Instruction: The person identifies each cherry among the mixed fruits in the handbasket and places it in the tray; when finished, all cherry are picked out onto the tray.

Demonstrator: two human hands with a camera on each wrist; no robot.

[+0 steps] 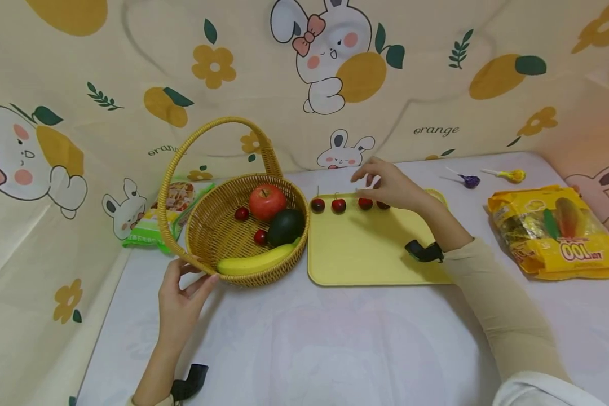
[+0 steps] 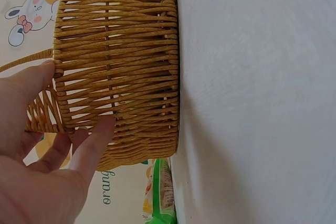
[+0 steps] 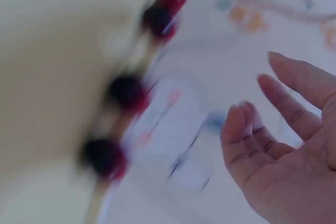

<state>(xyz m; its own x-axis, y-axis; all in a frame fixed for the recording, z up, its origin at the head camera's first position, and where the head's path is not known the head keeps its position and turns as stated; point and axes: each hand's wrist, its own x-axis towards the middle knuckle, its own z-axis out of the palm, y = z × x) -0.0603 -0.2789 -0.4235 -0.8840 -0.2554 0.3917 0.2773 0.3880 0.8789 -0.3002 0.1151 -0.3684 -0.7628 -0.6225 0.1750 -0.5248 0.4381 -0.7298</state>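
My left hand (image 1: 182, 296) holds the near-left rim of a wicker basket (image 1: 203, 225) by its handle's foot; in the left wrist view the thumb lies at the rim and a finger against the woven side. Inside are a red apple (image 1: 267, 202), a dark green avocado (image 1: 286, 228), a banana (image 1: 256, 261) and two cherries (image 1: 260, 237). Above the back of a yellow tray (image 1: 365, 254), my right hand (image 1: 393, 183) hovers with relaxed, slightly bent fingers and nothing in them. Several cherries (image 1: 338, 204) line the tray's back edge, partly hidden by that hand.
Behind the basket lies a green snack bag (image 1: 147, 235). A yellow candy bag (image 1: 558, 234) sits on the right, with a purple lollipop (image 1: 470, 181) and a yellow lollipop (image 1: 513, 176) behind it. Printed cloth (image 1: 264, 62) hangs along the table's back.
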